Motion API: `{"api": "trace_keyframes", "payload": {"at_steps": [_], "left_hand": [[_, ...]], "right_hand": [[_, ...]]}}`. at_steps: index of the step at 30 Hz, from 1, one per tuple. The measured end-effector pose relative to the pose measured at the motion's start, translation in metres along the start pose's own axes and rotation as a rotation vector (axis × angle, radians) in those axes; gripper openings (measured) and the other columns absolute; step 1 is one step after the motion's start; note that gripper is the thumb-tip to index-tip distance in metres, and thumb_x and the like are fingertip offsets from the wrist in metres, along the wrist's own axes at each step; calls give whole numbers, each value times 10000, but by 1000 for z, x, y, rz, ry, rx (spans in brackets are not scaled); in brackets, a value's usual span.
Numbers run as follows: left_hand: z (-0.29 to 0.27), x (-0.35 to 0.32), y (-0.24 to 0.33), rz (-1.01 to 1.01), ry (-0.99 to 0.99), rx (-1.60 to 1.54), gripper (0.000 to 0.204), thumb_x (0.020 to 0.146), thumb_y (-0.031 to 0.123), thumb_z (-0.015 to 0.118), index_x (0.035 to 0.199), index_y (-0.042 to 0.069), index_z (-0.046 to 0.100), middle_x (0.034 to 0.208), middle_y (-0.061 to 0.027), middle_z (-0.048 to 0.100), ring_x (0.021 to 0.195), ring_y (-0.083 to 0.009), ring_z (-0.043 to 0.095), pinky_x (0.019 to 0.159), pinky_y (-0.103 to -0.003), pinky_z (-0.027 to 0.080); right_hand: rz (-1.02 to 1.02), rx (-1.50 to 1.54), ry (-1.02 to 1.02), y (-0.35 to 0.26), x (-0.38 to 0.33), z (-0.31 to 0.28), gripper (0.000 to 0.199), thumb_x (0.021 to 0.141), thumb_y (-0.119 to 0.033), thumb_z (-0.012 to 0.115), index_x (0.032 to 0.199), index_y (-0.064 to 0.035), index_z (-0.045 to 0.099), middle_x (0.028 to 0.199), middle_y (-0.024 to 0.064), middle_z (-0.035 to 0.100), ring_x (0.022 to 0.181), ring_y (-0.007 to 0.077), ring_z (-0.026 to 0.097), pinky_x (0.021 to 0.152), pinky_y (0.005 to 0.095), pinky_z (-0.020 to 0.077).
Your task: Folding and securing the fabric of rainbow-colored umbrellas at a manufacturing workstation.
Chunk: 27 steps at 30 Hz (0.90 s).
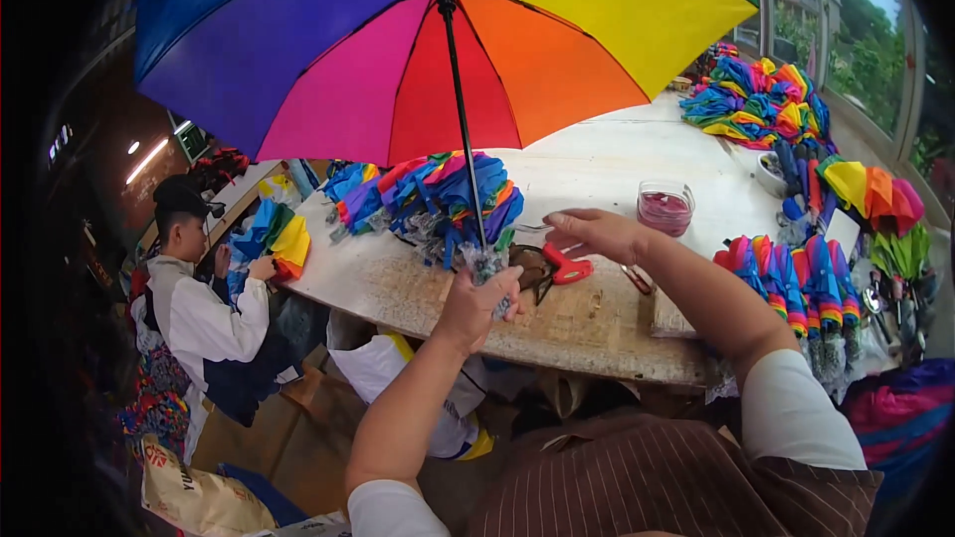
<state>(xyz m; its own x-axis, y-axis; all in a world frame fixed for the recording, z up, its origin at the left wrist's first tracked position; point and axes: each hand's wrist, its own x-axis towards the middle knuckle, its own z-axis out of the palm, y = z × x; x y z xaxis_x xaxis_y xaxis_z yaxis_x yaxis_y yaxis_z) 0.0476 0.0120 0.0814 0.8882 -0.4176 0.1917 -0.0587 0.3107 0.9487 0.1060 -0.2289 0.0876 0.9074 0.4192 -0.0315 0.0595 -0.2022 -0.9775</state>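
The left hand (479,300) is closed around the wrapped handle (487,267) of an open rainbow umbrella (438,40), holding it upright over the near edge of the table (587,323). The right hand (595,232) hovers just beside the shaft (460,109), fingers drawn together as if pinching something small, though what it is cannot be told. To do this well, the left grip probably wants to stay firm and low so the shaft does not sway, leaving the right hand free for fine work near the handle. The canopy is taut, glossy fabric in wedge panels on thin dark ribs; the shaft is slim dark metal. Red-handled scissors (564,266) lie on the worn, pale tabletop near the hands, beside a clear round tub (666,207) and heaps of folded umbrellas (438,201).
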Motion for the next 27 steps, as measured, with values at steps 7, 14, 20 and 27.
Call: {"api": "trace_keyframes", "payload": {"at_steps": [7,14,20,27], "left_hand": [[8,-48,-31,-100,-86,158,137,868,122,592,767,47,537,613,-50,567,509,-126,533,509,-271,438],[16,-92,-43,-188,-65,347,120,805,86,634,783,-8,565,621,-91,589,541,-148,572,495,-270,450],[17,-111,-33,-233,-25,-40,200,801,94,646,932,-19,545,673,-94,600,533,-169,579,535,-315,497],[27,-121,-32,-153,73,129,202,803,95,635,936,-3,519,650,-61,553,493,-146,539,484,-280,462]], "right_hand": [[-195,-46,296,-113,30,-57,563,947,-481,469,1266,-17,473,1137,121,557,1039,190,549,913,336,475],[-538,671,470,-197,49,-88,226,935,-214,511,981,7,501,859,135,599,698,231,635,631,334,569],[-440,915,321,-193,21,-106,158,909,-102,520,850,44,532,830,184,618,727,253,646,631,324,576],[-455,959,520,-167,31,-134,132,907,-75,543,886,17,451,844,147,521,782,299,637,665,404,608]]}}
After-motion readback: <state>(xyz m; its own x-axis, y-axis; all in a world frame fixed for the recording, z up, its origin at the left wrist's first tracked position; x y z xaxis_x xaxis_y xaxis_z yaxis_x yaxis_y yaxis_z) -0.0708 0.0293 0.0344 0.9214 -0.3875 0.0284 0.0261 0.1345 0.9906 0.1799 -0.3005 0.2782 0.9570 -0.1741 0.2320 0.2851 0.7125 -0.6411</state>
